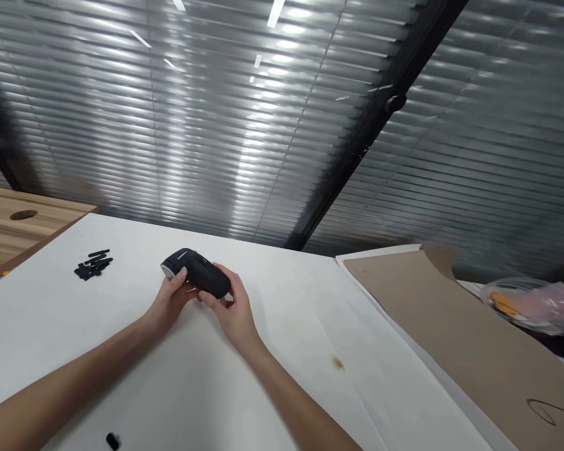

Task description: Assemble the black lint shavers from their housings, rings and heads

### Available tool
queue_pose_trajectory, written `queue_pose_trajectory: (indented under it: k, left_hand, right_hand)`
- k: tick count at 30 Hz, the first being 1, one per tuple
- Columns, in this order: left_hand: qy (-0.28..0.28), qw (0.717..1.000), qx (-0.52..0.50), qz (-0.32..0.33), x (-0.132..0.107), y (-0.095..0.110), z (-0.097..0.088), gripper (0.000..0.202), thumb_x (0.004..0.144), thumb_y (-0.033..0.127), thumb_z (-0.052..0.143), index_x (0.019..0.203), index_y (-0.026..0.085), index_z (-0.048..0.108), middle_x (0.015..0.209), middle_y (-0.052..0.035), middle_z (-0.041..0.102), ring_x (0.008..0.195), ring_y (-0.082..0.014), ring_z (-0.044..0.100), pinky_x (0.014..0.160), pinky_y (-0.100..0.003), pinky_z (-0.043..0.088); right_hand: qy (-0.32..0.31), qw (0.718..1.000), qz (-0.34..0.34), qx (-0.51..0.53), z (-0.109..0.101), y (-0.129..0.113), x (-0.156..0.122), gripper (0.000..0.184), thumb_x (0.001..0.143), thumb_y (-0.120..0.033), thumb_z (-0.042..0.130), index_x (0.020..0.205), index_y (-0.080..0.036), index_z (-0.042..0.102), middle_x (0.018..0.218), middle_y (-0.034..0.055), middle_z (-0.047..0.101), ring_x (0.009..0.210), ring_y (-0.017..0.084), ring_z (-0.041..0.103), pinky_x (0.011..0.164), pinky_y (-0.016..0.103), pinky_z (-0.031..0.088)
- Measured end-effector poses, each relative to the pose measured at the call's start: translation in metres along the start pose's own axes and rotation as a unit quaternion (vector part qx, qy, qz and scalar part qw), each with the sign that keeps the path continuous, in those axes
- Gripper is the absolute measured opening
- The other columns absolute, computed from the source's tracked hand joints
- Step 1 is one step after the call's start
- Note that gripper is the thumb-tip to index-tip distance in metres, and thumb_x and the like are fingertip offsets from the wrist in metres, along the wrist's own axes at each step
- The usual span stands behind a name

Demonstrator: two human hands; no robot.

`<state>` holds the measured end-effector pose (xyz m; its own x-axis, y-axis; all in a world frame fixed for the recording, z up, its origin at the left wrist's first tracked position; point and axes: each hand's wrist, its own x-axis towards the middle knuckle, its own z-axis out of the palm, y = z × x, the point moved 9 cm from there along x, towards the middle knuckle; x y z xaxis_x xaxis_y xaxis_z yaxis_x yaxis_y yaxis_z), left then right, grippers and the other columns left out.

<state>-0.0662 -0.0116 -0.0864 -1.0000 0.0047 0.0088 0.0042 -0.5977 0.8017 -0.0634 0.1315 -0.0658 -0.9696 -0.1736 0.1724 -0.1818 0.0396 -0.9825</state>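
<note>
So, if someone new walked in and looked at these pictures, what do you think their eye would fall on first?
Most likely the black handheld lint shaver with its metal mesh head, held between the left hand and right hand above the white table. To its left lies a small cluster of black pieces, while a large brown cardboard sheet stretches along the right side. Slatted window blinds fill the view beyond the table.
</note>
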Motion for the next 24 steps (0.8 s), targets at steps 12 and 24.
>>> queue_pose_trajectory:
  k: [12,24]
  left_hand:
    - [0.075,0.991,-0.103,-0.032,0.004,-0.005,-0.015,0.05,0.081,0.063,0.079,0.088,0.013,0.077,0.083,-0.0114,0.073,0.069,-0.0229,0.065,0.065,-0.035,0.06]
    - [0.166,0.973,-0.152,-0.05,-0.001,-0.001,-0.022,0.023,0.08,0.04,0.076,0.078,0.018,0.069,0.079,-0.0041,0.07,0.074,-0.0193,0.068,0.069,-0.027,0.059]
  right_hand:
    - [-0.01,0.999,-0.001,0.048,-0.002,0.014,0.004,0.06,0.077,-0.051,0.089,0.133,-0.039,0.071,0.119,0.0049,0.044,0.113,0.024,0.056,0.089,0.037,0.059]
    - [-0.09,0.99,0.085,0.068,0.01,0.018,0.004,0.059,0.084,-0.072,0.073,0.114,-0.024,0.057,0.072,-0.0058,0.047,0.058,0.011,0.039,0.051,0.024,0.031]
